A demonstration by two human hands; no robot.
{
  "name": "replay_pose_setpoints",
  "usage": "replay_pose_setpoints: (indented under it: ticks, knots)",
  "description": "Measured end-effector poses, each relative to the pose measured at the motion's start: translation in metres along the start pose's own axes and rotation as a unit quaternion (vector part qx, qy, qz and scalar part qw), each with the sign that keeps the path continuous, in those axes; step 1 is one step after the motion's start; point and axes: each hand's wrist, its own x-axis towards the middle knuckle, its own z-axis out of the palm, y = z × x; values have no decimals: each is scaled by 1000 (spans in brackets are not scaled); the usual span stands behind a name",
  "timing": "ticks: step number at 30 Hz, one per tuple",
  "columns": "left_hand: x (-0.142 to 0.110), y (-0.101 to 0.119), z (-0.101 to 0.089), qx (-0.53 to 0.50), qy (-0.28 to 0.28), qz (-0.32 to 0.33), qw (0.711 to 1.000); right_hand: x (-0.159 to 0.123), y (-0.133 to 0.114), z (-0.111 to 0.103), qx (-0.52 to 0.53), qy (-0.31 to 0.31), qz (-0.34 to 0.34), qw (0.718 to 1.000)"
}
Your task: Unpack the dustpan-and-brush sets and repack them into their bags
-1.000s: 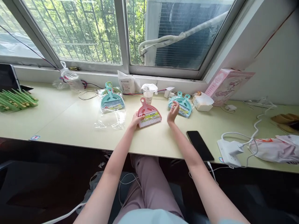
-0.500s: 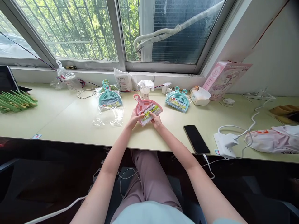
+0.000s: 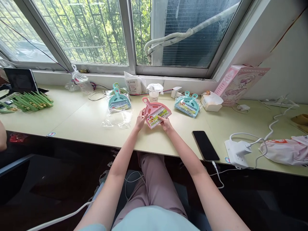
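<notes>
Between my two hands is a pink dustpan and brush set (image 3: 157,112) with a yellow printed label, held tilted above the table. My left hand (image 3: 141,120) grips its left edge. My right hand (image 3: 165,123) pinches its lower right edge, thumb over the label. To the left a teal dustpan set (image 3: 119,102) lies on clear plastic, and a flattened clear bag (image 3: 117,119) spreads in front of it. On the right sit teal dustpan sets (image 3: 187,104) in clear wrapping.
A phone (image 3: 205,145) on a cable and a white power strip (image 3: 237,154) lie at the right front. Behind stand a tissue box (image 3: 211,101), a pink box (image 3: 240,84) and a cup (image 3: 154,95). Green stick bundles (image 3: 31,102) and a tablet (image 3: 20,81) are left.
The view has shifted left, showing more of the tablet and part of another person's arm at the left edge. My left hand has moved up along the pink set's edge.
</notes>
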Motion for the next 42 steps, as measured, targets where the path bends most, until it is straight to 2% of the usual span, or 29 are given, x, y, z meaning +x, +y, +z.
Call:
replay_pose_setpoints:
  ticks: [2, 4, 6, 8, 10, 12, 14, 16, 19, 21, 25, 30, 32, 34, 38, 42]
  knots:
    - [-1, -1, -17, 139, 87, 17, 986, 0, 0, -1, 5, 3, 2, 1000]
    - [-4, -2, -39, 261, 171, -1, 950, 0, 1, -1, 10, 6, 11, 1000]
    - [-8, -5, -64, 340, 187, -56, 920, -1, 2, 0, 13, 7, 18, 1000]
    - [-13, -9, -89, 393, 142, -104, 902, -2, 4, 1, 12, -1, 23, 1000]
    - [-17, -11, -113, 408, 47, -121, 903, -3, 5, 2, 7, -17, 24, 1000]
    - [-21, -11, -131, 404, -40, -108, 907, -3, 5, 2, -2, -25, 27, 999]
    - [-24, -8, -141, 426, -60, -79, 899, -3, 5, 1, -10, -24, 29, 999]
    - [-23, -4, -141, 478, 1, -62, 876, -3, 5, 1, -13, -23, 29, 999]
    - [-17, -1, -125, 533, 139, -84, 831, -3, 4, 1, -12, -16, 23, 1000]
    - [-10, -3, -113, 541, 173, -123, 814, -4, 3, 0, -16, -12, 23, 1000]
    - [-1, -13, -104, 578, 126, -179, 786, -5, 0, 1, -28, -12, 29, 999]
    - [-7, -17, -109, 604, -19, -128, 786, -3, 0, 1, -29, -6, 31, 999]
    - [-15, -15, -110, 610, -52, -109, 783, -2, 1, 1, -27, -6, 35, 999]
    - [-23, -13, -109, 613, -49, -95, 783, -3, 2, 1, -26, -11, 37, 999]
    - [-34, -8, -107, 591, -1, -93, 802, -6, 0, 2, -30, -20, 33, 999]
    - [-35, -5, -109, 599, -16, -106, 793, -9, -4, 3, -23, -70, 18, 997]
